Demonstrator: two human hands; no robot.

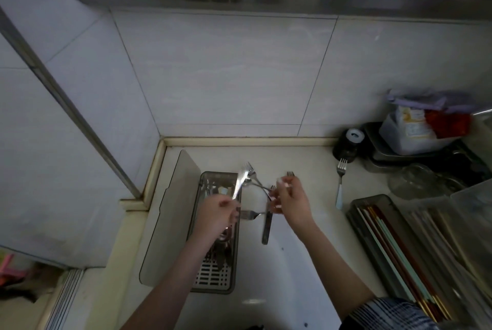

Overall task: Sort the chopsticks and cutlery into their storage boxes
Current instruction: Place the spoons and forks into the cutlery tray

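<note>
Nearest on the worktop (266,271), the open cutlery box (213,279) lies left of centre with its slatted drain floor showing at the near end and dark-handled pieces piled further in; its clear lid (170,212) lies flat just to its left. At the right edge a second box, the chopstick box (378,239), holds long chopsticks (394,249) in red, pale green and white, laid lengthwise.

Further in, the left hand (217,213) hangs over the middle of the cutlery box, fingers curled round the handle of a shiny utensil (239,183), which slants up and away; whether it is a spoon or a knife is hard to tell. The right hand (290,199) is just right of it, fingertips pinched on a fork (289,173) whose tines stick out beyond them.

Between and under the hands lies a loose heap of forks (253,183); one fork (250,214) points left, touching the box rim, and a dark-handled piece (267,223) runs nearward.

To do this step well, I judge it best to lower the left hand's piece lengthwise into the box, handle toward the slatted end, in line with what is there, so it does not bridge the rim. The heap looks interlocked, so lifting one piece straight up should avoid dragging the others.

Well to the right, a pale-handled fork (340,183) lies alone near a dark jar (348,145).
</note>
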